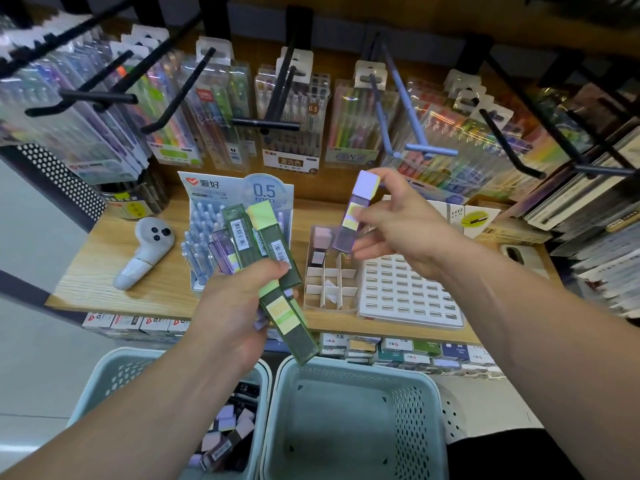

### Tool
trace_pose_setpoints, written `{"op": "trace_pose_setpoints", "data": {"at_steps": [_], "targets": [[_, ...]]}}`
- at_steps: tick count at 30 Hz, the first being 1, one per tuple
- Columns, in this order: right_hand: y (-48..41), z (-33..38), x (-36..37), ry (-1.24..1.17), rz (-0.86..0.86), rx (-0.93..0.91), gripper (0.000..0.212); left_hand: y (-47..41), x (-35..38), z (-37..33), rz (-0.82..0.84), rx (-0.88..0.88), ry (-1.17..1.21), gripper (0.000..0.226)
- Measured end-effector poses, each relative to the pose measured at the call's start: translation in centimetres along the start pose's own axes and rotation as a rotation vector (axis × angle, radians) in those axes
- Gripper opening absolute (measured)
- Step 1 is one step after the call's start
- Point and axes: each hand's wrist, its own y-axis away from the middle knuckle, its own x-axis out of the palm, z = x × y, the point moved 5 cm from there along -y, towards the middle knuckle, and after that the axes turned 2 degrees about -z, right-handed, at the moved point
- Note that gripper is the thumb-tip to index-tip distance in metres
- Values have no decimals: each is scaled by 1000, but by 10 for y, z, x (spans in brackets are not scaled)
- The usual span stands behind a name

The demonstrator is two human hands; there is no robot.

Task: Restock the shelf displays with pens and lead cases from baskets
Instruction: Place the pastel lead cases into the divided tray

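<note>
We see one purple lead case [349, 216] pinched between the thumb and fingers of the right hand [401, 223]. It is up in the air and tilted, over the back of a small white box [330, 289] with little walls inside. That box sits on the wooden shelf [90, 271], and a few purple-topped cases stand in its back part.

The left hand [232, 313] grips a bunch of lead cases [273, 254], mostly green with some purple, spread like a fan. Two green ones have white barcode stickers, but the numbers are too small to read.

Behind the bunch stands a pen display [242, 195] full of blue pens. Its card says "爱好" next to a red heart, and a big "0.5". Just right of the small box lies a white tray [408, 292] with rows of slots. Behind it, a yellow and white box [464, 216] says "HB 0.5". A white controller [145, 251] lies on the left of the shelf.

Pen packs hang on hooks above. One pack [294, 123] says "0.5" and "复古色". Another pack [214, 109] has a red "deli" mark.

Below the hands are two pale baskets side by side. The left basket [117, 375] holds purple cases. The right basket [346, 367] touches it.
</note>
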Motion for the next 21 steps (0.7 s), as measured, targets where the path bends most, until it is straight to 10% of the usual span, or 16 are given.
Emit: {"op": "trace_pose_setpoints", "data": {"at_steps": [3,21], "targets": [[-13,-16,-8,94,-169,-19,14,-1,-1,1,6,-2,-5,12],[-40,-34,19,895,-243,-208,8,9,1,-8,73,-73,24,10]]}}
